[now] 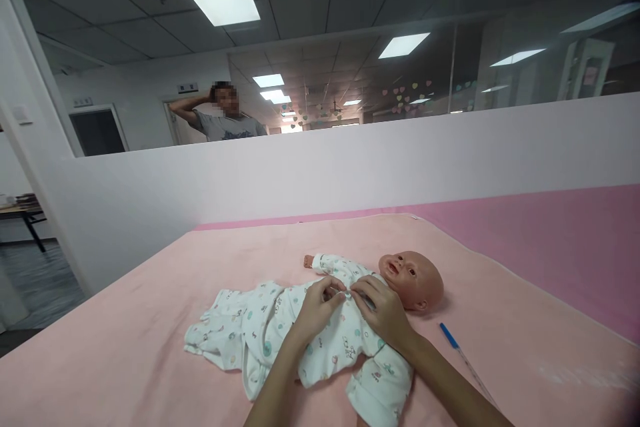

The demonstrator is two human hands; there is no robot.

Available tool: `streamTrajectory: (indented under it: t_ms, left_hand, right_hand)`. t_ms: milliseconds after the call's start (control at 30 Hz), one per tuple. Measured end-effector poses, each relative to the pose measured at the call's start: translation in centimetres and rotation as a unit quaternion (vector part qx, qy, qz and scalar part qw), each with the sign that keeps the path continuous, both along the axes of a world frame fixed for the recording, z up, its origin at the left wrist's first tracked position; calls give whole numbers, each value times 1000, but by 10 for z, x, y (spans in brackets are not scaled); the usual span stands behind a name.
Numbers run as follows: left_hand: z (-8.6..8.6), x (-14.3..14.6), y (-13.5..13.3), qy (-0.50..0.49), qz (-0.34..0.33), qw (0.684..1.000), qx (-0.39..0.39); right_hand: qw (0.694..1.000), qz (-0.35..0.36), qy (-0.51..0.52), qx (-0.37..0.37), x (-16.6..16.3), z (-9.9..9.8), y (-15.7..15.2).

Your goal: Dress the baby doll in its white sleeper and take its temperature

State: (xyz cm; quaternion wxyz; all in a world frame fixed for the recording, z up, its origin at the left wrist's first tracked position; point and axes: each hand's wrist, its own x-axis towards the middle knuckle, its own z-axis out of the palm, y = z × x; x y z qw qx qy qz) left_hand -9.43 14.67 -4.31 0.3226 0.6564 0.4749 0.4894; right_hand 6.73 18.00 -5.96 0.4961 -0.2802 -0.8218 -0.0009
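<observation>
A baby doll [420, 275] lies on its back on the pink sheet, head to the right. It wears a white romper [270, 320] printed with small green and brown figures. Over the doll's chest, my left hand [320, 303] pinches the front of the romper between thumb and fingers. Just to its right, my right hand [377, 307] grips the cloth close to the neck, its fingertips almost meeting the left ones. What exactly sits between the fingertips is too small to make out. One doll hand [309, 261] sticks out of the far sleeve.
A pen with a blue cap [449, 335] lies right of the doll, near my right forearm. The pink sheet [150, 320] covers the table up to a white wall [350, 167] with a window above. Behind the glass a person [227, 121] has one arm raised to the head.
</observation>
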Motion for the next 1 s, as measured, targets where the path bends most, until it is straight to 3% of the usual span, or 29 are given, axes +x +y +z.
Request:
streamTrajectory:
  t_ms: [233,500,800,1000]
  left_hand:
    - [-2,1,3,-8,7,1000,-21]
    - [-3,0,4,-24,34,999,-33]
    - [6,1,-1,-58,13,996,-65]
    - [7,0,-5,5,0,999,-37]
  right_hand:
    - [999,1,-22,31,1,-2,1]
    - [1000,13,-21,4,1,1,0]
    - [1000,-15,-7,-4,-2,-2,2]
    - [1000,-26,-6,8,-4,-7,2]
